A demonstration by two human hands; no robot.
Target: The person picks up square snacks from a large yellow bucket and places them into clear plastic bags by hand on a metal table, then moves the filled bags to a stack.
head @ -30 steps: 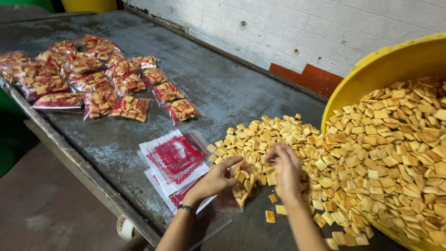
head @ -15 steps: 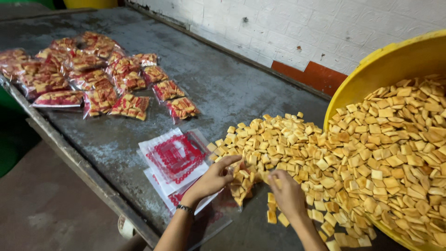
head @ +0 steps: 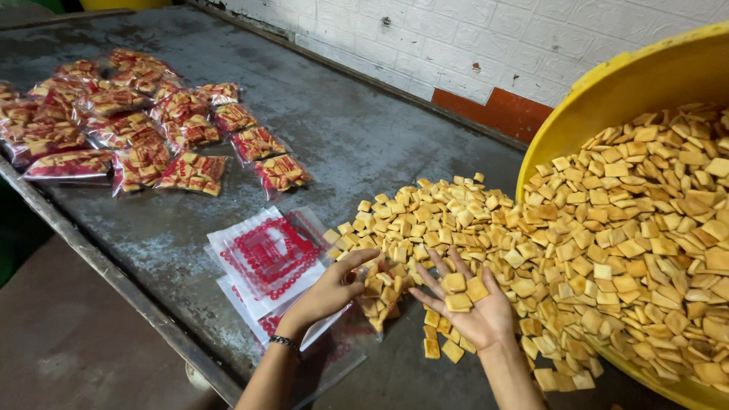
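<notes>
On the grey metal surface (head: 319,129) I see a heap of small square yellow crackers (head: 425,220) at the centre, spilling from the tipped yellow plastic tub (head: 630,83) on the right. Just left of the heap lies a stack of flat clear plastic bags with red print (head: 266,254). Far to the left and further back sit the filled clear packets of crackers (head: 137,121), clustered near the surface's left edge. My left hand (head: 334,285) rests over the stack at a part-filled clear bag (head: 380,292); my right hand (head: 467,300), palm up with crackers on it, is just beside it. A white tiled wall (head: 493,38) runs behind.
</notes>
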